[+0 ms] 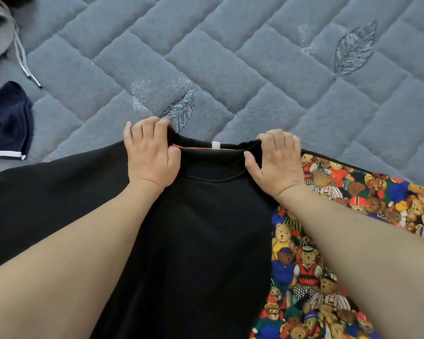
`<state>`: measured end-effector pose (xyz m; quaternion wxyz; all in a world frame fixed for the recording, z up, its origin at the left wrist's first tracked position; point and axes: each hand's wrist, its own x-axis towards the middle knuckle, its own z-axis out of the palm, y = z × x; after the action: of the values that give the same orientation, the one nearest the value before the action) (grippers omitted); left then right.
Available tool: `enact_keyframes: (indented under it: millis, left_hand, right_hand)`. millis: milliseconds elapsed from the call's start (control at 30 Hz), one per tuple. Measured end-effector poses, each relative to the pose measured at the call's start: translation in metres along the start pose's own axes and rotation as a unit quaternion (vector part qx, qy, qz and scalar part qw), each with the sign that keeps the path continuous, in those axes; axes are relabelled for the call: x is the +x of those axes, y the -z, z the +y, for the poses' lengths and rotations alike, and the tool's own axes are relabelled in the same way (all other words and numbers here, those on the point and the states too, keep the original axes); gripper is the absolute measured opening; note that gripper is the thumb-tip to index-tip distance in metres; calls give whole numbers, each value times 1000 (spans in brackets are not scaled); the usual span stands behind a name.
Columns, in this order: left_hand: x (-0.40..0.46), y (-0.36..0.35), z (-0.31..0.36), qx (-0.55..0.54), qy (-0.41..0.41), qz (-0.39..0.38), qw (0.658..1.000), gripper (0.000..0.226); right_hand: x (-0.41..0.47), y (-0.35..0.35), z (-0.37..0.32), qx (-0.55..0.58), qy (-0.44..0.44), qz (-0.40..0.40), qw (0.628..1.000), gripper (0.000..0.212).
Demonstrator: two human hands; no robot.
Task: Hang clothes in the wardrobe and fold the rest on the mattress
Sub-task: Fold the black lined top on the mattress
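A black sweatshirt [206, 228] lies spread on the grey quilted mattress [230, 57], neckline away from me, with an orange inner trim and a small white tag at the collar. My left hand [152, 152] grips the left side of the collar, fingers curled over its edge. The collar's right side is gripped the same way by my right hand [277, 160]. Under the sweatshirt's right side lies a garment printed with colourful teddy bears [328, 253].
A navy garment with a white stripe [8, 123] lies at the left edge of the mattress. Above it, at the top left corner, a grey hooded garment with a drawstring [0, 33] is partly in view.
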<state>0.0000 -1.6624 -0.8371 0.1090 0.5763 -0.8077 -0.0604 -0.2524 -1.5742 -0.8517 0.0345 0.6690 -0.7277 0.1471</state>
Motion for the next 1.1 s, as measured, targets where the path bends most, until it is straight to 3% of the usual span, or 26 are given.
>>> enact_keyframes:
  millis: [200, 367, 433, 533, 600, 633, 700, 800, 900, 1000, 1100]
  left_hand:
    - [15, -3, 1, 30, -11, -5, 999, 28]
    - [25, 12, 2, 17, -26, -69, 997, 19]
    - [17, 39, -1, -14, -76, -57, 995, 12]
    - [-43, 78, -9, 41, -219, -2, 975, 13]
    - [-98, 88, -20, 108, -260, -89, 955, 18]
    - [-118, 92, -22, 113, -244, -144, 952, 22]
    - [-130, 93, -14, 46, -189, -158, 968, 27]
    - [-108, 78, 28, -27, -141, -103, 984, 37]
    - [-96, 41, 43, 33, -63, -180, 981, 57]
    - [-105, 15, 2, 79, 49, -138, 986, 64]
    - [-113, 15, -33, 56, 188, -97, 976, 66]
  right_hand:
    - [1, -2, 5, 5, 29, 20, 999, 34]
    - [2, 6, 3, -14, 70, 43, 996, 25]
    - [0, 21, -5, -41, 53, 54, 996, 18]
    - [-36, 50, -25, -31, 52, 54, 997, 15]
    - [-85, 68, -32, 28, 116, -12, 993, 17]
    - [-106, 80, -33, 47, 137, -58, 988, 25]
    - [-122, 94, -34, 72, 131, -95, 984, 44]
    - [-93, 85, -52, 60, 3, -86, 994, 52]
    - [-75, 48, -68, -11, -137, -163, 977, 60]
    - [-80, 18, -57, -50, -139, -161, 976, 65]
    - [-79, 13, -52, -55, -120, -162, 978, 66]
